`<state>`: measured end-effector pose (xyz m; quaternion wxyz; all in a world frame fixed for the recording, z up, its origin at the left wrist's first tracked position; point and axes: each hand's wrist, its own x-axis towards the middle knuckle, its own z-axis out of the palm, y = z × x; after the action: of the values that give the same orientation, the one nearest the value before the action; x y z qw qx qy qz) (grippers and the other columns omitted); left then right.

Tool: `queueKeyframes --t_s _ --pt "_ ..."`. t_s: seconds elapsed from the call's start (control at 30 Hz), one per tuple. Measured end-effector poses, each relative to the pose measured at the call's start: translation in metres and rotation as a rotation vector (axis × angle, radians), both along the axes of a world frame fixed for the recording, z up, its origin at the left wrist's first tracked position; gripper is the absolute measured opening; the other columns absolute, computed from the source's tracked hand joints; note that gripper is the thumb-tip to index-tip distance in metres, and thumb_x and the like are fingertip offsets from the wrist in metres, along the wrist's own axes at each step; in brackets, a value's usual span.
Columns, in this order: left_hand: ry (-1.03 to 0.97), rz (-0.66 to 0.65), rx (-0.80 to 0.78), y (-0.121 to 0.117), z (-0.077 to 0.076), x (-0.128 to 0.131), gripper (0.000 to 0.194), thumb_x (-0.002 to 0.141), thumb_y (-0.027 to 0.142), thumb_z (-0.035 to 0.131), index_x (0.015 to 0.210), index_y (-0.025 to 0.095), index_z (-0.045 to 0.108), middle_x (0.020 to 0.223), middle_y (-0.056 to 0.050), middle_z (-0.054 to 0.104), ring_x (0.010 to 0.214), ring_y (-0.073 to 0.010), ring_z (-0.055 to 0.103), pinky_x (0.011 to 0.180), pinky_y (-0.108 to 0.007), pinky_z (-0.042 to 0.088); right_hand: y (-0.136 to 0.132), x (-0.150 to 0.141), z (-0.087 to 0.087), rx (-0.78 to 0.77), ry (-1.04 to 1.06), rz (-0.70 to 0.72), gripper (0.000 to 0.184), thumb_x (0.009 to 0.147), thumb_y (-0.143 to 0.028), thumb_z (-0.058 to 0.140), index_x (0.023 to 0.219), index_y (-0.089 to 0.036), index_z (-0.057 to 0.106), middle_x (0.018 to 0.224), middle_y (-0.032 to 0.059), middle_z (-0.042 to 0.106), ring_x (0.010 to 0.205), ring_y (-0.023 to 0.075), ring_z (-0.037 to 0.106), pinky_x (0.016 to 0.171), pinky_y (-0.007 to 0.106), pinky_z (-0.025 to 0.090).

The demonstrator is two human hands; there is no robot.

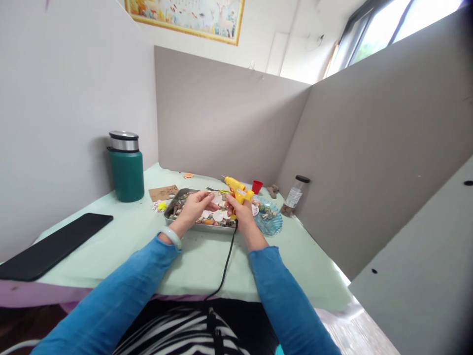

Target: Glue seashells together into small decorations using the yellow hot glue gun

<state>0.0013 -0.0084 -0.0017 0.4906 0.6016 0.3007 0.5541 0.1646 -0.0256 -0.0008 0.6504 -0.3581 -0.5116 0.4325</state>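
A yellow glue gun [233, 185] is held in my right hand [243, 213], its nozzle tilted up toward the far left. From its handle a black cord [228, 261] runs down over the table edge. My left hand [195, 208] is closed in a pinch just left of the gun; whatever lies between its fingertips is too small to make out. Both hands are above a metal tray [210, 228] filled with shells and small pieces, some white and round. Right of the tray, partly behind my right hand, a blue scalloped plate [274, 228] carries more small shells.
Behind the tray stands a red cup [257, 186]; a black-lidded jar [294, 196] leans at the right partition. To the left are a green bottle [127, 175], a long black pad [59, 246], a brown card [163, 193] and a yellow star piece [161, 206]. Grey partitions surround the table.
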Motion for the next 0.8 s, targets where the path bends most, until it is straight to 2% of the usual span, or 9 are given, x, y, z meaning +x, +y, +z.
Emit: queueKeyframes --t_s 0.13,0.23,0.37,0.57,0.67,0.8 --pt "-0.013 0.048 -0.013 -0.0013 0.0013 0.0007 0.044 0.075 0.054 0.071 0.089 0.016 0.054 0.065 -0.005 0.071 0.057 -0.0194 0.070 0.061 -0.031 0.059 -0.0022 -0.0033 -0.0004 0.002 -0.016 -0.001 0.032 0.067 -0.046 0.076 0.077 -0.018 0.063 0.064 -0.0025 0.063 0.041 0.0063 0.046 0.042 0.022 0.036" --pt "0.015 0.062 -0.009 -0.0021 0.0013 0.0016 0.043 0.078 0.054 0.069 0.086 0.017 0.050 0.069 -0.006 0.072 0.052 -0.0174 0.068 0.054 -0.028 0.057 -0.0049 -0.0060 -0.0012 -0.002 -0.038 0.027 0.032 0.067 -0.045 0.076 0.075 -0.018 0.063 0.062 -0.0024 0.063 0.042 0.0066 0.045 0.042 0.021 0.036" --pt "0.056 -0.002 -0.005 -0.0019 -0.0003 0.0027 0.043 0.080 0.056 0.066 0.084 0.018 0.048 0.071 -0.006 0.072 0.051 -0.0167 0.068 0.051 -0.027 0.056 -0.0060 -0.0068 -0.0031 -0.016 -0.060 0.046 0.030 0.067 -0.044 0.075 0.072 -0.018 0.061 0.050 -0.0042 0.055 0.042 0.0078 0.044 0.043 0.021 0.036" --pt "0.154 -0.094 0.010 -0.0052 0.0003 0.0037 0.047 0.077 0.060 0.068 0.084 0.018 0.048 0.069 -0.005 0.070 0.050 -0.0177 0.068 0.049 -0.028 0.055 -0.0017 -0.0056 -0.0048 -0.050 -0.021 0.020 0.027 0.067 -0.040 0.074 0.066 -0.018 0.059 0.047 -0.0047 0.052 0.038 0.0075 0.043 0.040 0.021 0.034" --pt "0.149 -0.076 0.023 -0.0068 0.0023 0.0043 0.048 0.075 0.060 0.069 0.088 0.016 0.052 0.069 -0.004 0.069 0.051 -0.0175 0.067 0.050 -0.028 0.055 0.0001 -0.0059 -0.0048 -0.046 0.008 -0.006 0.027 0.064 -0.038 0.075 0.064 -0.018 0.057 0.050 -0.0044 0.054 0.037 0.0068 0.043 0.040 0.021 0.035" --pt "0.078 0.016 0.012 -0.0075 0.0047 0.0034 0.048 0.075 0.058 0.070 0.092 0.015 0.056 0.063 0.000 0.065 0.052 -0.0163 0.066 0.052 -0.026 0.054 0.0015 -0.0062 -0.0049 -0.041 0.026 -0.045 0.026 0.063 -0.036 0.075 0.063 -0.018 0.055 0.050 -0.0049 0.053 0.037 0.0069 0.043 0.039 0.021 0.037"
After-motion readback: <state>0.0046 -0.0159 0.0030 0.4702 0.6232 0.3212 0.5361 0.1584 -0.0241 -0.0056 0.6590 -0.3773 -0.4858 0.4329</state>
